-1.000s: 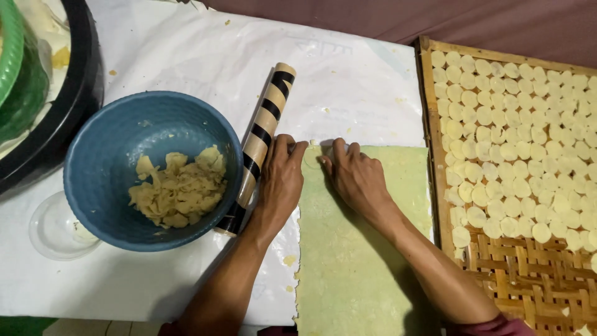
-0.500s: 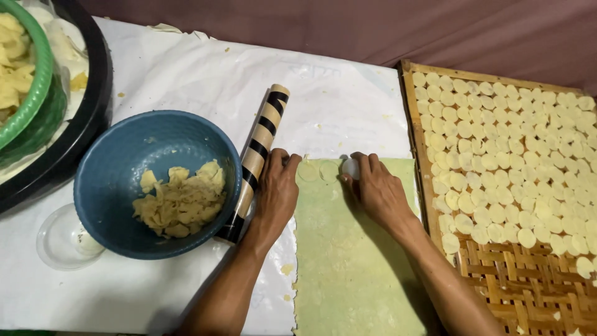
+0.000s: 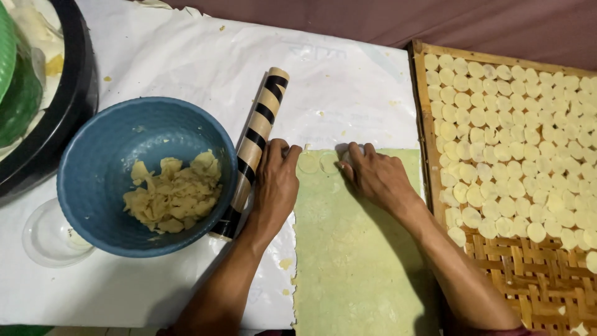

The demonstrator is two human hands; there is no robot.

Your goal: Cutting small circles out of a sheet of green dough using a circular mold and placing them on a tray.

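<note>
A thin pale green dough sheet lies on white paper. My left hand rests flat on the sheet's left edge, holding nothing, beside a tan roller with black stripes. My right hand presses down at the sheet's top edge, its fingers curled over a small pale cutter that is mostly hidden. Two round cut marks sit in the dough between my hands.
A blue bowl of dough scraps stands left of the roller. A woven bamboo tray with several pale dough discs lies at the right. A black round tray and a clear lid are at far left.
My right hand has shifted a little to the right along the sheet's top edge, leaving round cut marks behind it. My left hand has stayed flat by the roller.
</note>
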